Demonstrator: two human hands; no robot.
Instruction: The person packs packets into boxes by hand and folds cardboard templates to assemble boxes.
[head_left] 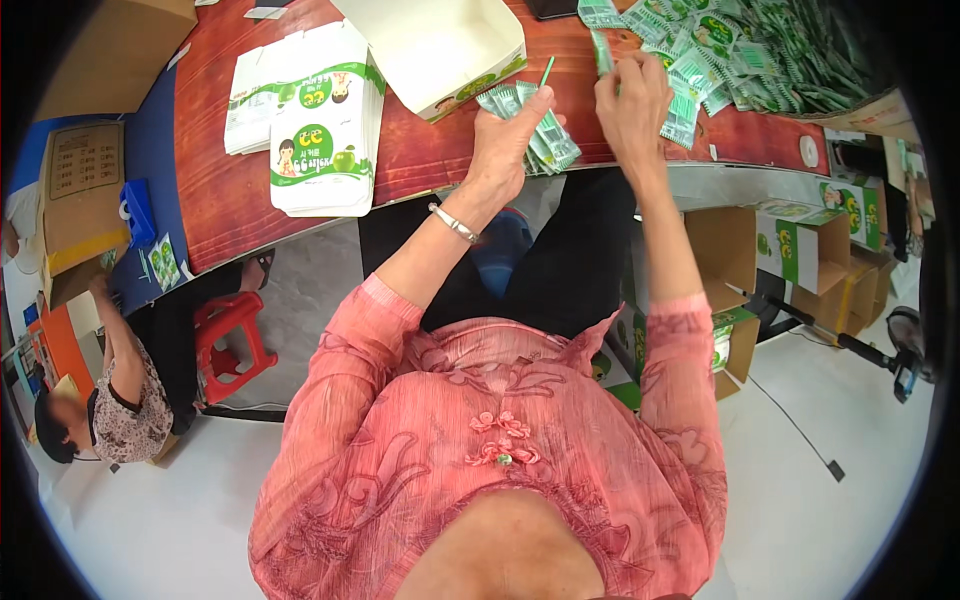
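1. Red wood-look tabletop, kinda busy room: cardboard boxes off past its right end, plus a co-worker and a red stool over on the left.
2. Left hand is closed, thumb against fingers, on a small fan of green sachets right by the tabletop's near edge. Thin green strip pokes up past the thumb.
3. Right hand has its fingers curled beside the loose sachet pile, which spreads toward the far right corner. Can't tell if it's actually pinching one.
4. Left of the hands: a stack of flat cartons near the front edge, with an open white box farther back.
5. Handling-wise, I'd guess they're light, bendy and a bit slippery. I'd grab the flat crimped ends and not squeeze the middles.
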